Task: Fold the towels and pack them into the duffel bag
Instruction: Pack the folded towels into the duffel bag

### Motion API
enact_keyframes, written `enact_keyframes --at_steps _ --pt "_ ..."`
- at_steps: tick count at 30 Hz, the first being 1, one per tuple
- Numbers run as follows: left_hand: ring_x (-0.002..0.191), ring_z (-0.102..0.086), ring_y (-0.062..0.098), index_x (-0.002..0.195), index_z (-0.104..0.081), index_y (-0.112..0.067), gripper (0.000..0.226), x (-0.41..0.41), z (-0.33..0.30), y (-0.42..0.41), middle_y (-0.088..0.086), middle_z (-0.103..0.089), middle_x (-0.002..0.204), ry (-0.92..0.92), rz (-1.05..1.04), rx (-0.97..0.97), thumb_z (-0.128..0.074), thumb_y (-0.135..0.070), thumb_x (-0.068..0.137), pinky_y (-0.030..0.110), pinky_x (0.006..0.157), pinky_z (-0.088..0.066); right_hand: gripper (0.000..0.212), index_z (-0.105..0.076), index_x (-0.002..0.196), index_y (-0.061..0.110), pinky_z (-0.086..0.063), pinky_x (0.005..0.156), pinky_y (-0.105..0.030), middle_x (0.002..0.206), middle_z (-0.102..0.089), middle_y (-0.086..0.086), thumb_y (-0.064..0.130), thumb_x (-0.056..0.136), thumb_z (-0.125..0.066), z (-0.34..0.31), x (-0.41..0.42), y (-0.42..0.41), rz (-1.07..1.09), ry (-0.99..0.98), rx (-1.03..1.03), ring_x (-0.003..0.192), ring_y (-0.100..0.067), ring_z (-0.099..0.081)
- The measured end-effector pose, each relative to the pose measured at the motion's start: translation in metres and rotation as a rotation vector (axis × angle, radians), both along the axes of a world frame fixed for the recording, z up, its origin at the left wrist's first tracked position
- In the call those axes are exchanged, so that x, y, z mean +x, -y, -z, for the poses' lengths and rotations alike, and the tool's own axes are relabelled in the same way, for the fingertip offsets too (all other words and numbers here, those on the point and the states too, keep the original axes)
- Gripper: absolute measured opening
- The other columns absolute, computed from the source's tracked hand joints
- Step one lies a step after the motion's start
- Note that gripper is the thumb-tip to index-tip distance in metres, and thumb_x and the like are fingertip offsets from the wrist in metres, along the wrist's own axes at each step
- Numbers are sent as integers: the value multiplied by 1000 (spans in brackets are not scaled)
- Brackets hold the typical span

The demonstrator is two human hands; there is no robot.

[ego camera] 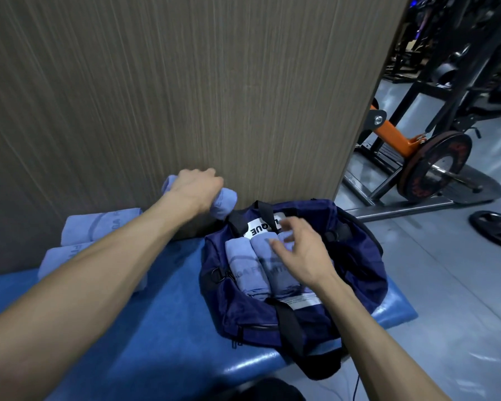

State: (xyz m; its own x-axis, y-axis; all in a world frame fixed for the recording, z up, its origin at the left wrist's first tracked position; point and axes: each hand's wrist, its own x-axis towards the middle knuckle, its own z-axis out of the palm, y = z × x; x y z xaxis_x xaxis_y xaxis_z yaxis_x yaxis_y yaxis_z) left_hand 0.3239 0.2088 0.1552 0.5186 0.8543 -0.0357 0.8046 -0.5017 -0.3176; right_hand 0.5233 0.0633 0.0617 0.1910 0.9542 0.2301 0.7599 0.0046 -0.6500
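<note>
A navy duffel bag lies open on the right end of a blue padded bench. Rolled light-blue towels lie side by side inside it. My right hand hovers over them with its fingers spread and relaxed, holding nothing. My left hand grips another rolled light-blue towel in the air, just left of the bag's far rim and close to the wall. Two more rolled towels lie on the bench at the left, partly hidden by my left forearm.
A wood-grain wall panel stands directly behind the bench. To the right, on the grey floor, stand a black gym rack with an orange arm, a weight plate on it, and a loose plate.
</note>
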Motion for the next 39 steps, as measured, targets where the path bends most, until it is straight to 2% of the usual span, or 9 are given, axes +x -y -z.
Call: enact_keyframes --at_steps 3,7,11,15,18,22,25,30,39 --pt "87 -64 27 98 -59 -24 32 42 -23 21 0 -63 96 -82 204 -139 -75 -23 71 33 62 -45 62 -48 140 20 -45 97 -24 135 -50 9 47 89 -72 -19 10 2 -43 -104 129 119 -5 -51" --pt "77 -62 22 106 -57 -28 45 97 -10 42 -4 -63 85 -75 541 -319 -77 -33 66 41 65 -56 69 -48 138 23 -50 92 -24 126 -63 12 52 82 -78 -36 33 7 -132 -85 -2 114 -3 -59" --pt "76 -59 19 109 -48 -26 50 130 18 47 -8 -61 82 158 663 -267 -79 -36 72 37 70 -45 57 -53 129 23 -53 89 -37 116 -68 8 37 80 -80 -26 66 16 -23 -22 -103 106 -13 -64" --pt "101 -53 20 114 -52 -23 39 146 62 51 -4 -55 110 543 573 -76 -72 -28 80 37 83 -43 46 -56 124 15 -47 78 -37 107 -66 -6 31 83 -71 -10 83 20 271 82 -290 107 -32 -61" --pt "107 -52 27 109 -53 -17 22 148 103 57 3 -50 113 752 337 -227 -63 -23 90 39 82 -45 31 -55 104 10 -37 62 -34 90 -61 -9 29 83 -68 2 86 19 388 92 -347 91 -37 -60" --pt "128 -44 27 135 -47 -14 57 141 156 63 5 -45 140 488 286 -322 -59 -51 93 42 102 -41 25 -50 100 6 -39 59 -32 99 -63 -16 27 89 -59 13 88 12 438 102 -434 87 -37 -59" --pt "139 -39 21 146 -42 -17 67 131 178 65 0 -40 154 597 300 -287 -55 -57 94 38 113 -33 30 -55 111 3 -44 72 -35 112 -63 -19 23 89 -53 16 89 3 479 73 -567 95 -37 -58" --pt "139 -40 22 147 -41 -18 69 129 186 66 0 -43 153 641 303 -268 -57 -55 92 38 114 -34 45 -50 132 1 -46 84 -38 131 -58 -20 21 93 -50 10 86 -21 447 -15 -686 116 -37 -58" --pt "133 -44 20 143 -46 -21 64 128 187 68 -4 -47 147 646 313 -226 -57 -56 90 37 110 -36 47 -57 123 8 -52 84 -39 123 -64 -16 45 94 -59 34 90 -28 507 -24 -613 109 -36 -62"
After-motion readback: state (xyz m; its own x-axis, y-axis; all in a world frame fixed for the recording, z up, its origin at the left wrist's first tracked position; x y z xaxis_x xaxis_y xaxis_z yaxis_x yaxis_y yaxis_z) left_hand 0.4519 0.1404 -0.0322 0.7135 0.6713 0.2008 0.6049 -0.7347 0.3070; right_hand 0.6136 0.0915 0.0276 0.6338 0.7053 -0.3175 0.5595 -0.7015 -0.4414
